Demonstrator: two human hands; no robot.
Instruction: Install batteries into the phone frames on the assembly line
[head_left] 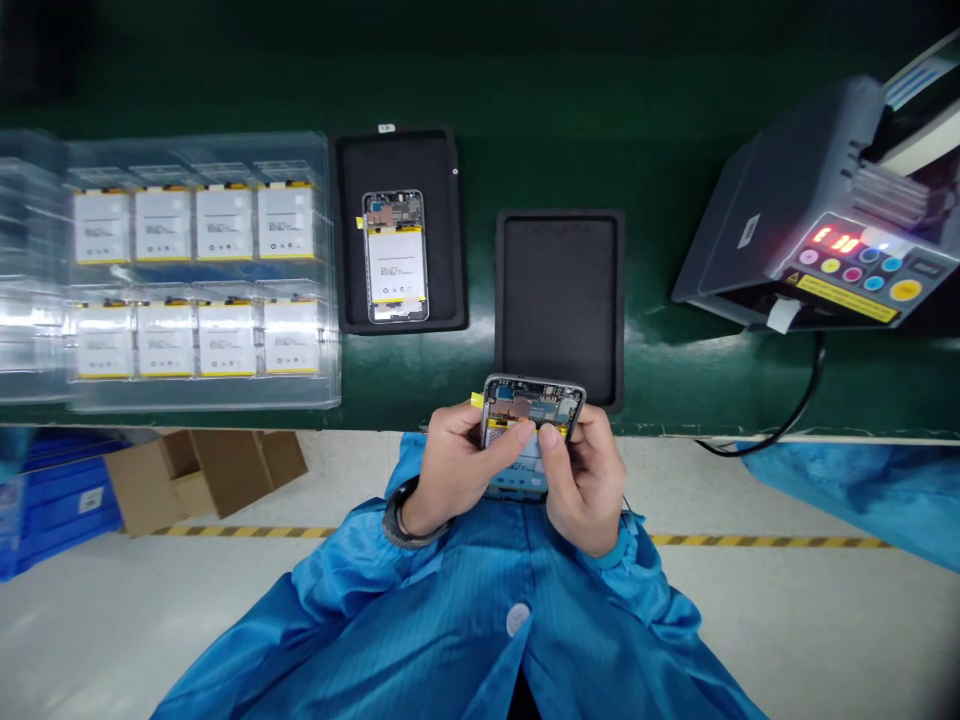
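Note:
Close to my body, at the bench's front edge, I hold an opened phone (517, 408) with its circuit board and battery exposed. My left hand (457, 460) grips its left side, and my right hand (587, 478) grips its right side. Both thumbs press near the top of the battery, close to each other. A yellow tab sticks out at the phone's upper left corner. Just beyond my hands lies a black tray (562, 300) with nothing in it. A second opened phone (396, 258) with a white battery rests in another black tray (442, 312) to the left.
At the left, a clear plastic tray (334, 385) holds several white batteries (223, 222) in two rows. A grey machine (765, 200) with a lit red display stands at the right, its black cable (806, 400) hanging over the edge. A cardboard box (225, 470) and blue crate (64, 500) sit below left.

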